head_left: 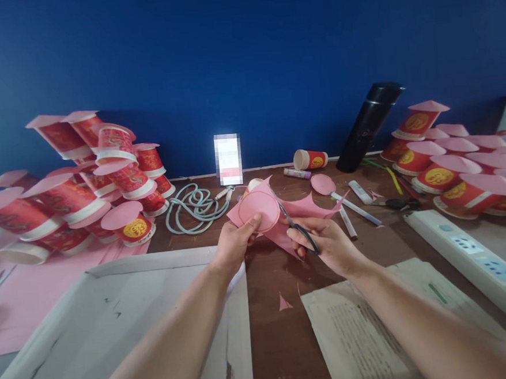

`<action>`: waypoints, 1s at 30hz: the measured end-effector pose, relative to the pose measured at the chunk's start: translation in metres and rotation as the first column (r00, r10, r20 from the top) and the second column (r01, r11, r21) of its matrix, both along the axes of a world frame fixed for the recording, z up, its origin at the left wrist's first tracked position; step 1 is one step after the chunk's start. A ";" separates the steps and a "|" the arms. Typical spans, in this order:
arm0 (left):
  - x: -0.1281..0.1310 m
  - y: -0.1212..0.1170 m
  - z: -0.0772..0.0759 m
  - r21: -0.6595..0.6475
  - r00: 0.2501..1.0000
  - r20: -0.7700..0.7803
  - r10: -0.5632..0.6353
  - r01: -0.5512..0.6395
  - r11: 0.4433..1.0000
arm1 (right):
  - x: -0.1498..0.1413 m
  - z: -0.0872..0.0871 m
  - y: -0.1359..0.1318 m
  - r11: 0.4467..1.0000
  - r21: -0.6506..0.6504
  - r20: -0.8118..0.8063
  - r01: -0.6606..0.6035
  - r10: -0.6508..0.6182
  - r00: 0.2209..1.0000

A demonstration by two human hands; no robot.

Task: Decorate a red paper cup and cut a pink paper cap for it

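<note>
Pink paper sheet with a drawn circle: located in the left grip, above the brown surface. Head view: the left grip is closed on the lower edge of the sheet, thumb on top near the circle outline. The right grip is closed around the dark handles of the metal scissors; the scissor blades meet the sheet at the right side of the circle. Pink offcut paper extends behind and beside the right grip.

Forward of the right grip: a round pink paper disc, a red paper cup with a gold emblem lying on its side, and a black cylindrical bottle, tilted. Right of the right grip: a short white tube, then red cups with pink paper tops and a white plastic power strip. Nearer the wearer, a printed paper packet lies below the right forearm.

Forward-left of the left grip: a coiled pale blue cable. Farther left: stacked red cups with pink paper tops. A shallow white cardboard tray lies under the left forearm.
</note>
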State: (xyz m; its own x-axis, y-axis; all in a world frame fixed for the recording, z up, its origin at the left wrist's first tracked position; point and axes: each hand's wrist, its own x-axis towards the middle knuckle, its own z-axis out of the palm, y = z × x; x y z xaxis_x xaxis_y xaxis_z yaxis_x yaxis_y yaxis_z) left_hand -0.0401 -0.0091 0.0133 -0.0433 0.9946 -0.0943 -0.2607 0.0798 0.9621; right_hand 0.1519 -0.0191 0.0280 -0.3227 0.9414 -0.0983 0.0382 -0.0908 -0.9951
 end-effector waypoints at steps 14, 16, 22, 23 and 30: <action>-0.001 0.001 -0.001 -0.017 1.000 0.014 -0.002 0.002 1.000 | 0.000 0.001 0.000 1.000 -0.005 -0.004 0.008 -0.008 1.000; -0.001 0.001 -0.001 0.003 1.000 0.018 -0.001 0.001 1.000 | 0.001 0.000 0.000 1.000 -0.001 -0.012 0.005 -0.005 1.000; -0.001 0.000 0.001 -0.002 1.000 0.017 0.002 -0.002 1.000 | 0.001 -0.001 0.000 1.000 -0.001 -0.027 -0.001 0.001 1.000; -0.001 0.000 0.001 0.001 1.000 0.017 0.004 -0.004 1.000 | 0.002 -0.001 0.000 1.000 0.000 -0.032 -0.001 0.001 0.999; -0.003 0.001 -0.001 0.015 1.000 0.018 -0.009 0.009 1.000 | 0.004 -0.003 0.001 1.000 0.015 0.002 0.003 -0.003 1.000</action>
